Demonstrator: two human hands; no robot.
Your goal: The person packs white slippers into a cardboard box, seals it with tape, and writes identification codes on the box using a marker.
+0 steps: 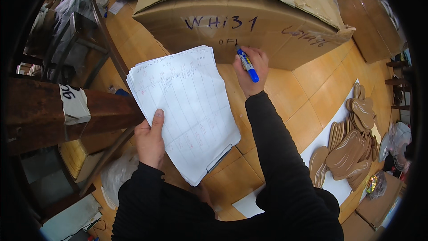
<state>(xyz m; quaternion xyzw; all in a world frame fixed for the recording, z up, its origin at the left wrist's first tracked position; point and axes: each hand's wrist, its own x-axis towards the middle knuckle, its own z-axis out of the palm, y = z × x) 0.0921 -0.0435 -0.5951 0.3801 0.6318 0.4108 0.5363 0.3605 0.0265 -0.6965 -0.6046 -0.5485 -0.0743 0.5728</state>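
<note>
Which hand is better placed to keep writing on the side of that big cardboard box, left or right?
Right. The right hand holds the blue marker with its tip against the side of the cardboard box, beside the lettering already there. The left hand is occupied gripping the clipboard of papers, lower and away from the box.

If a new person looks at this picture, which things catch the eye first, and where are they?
At the centre, the left hand holds up a clipboard of white sheets. Just above, the right hand presses a blue marker against the side of a large cardboard box. At the right, brown flat cut-outs lie piled on white paper.
</note>
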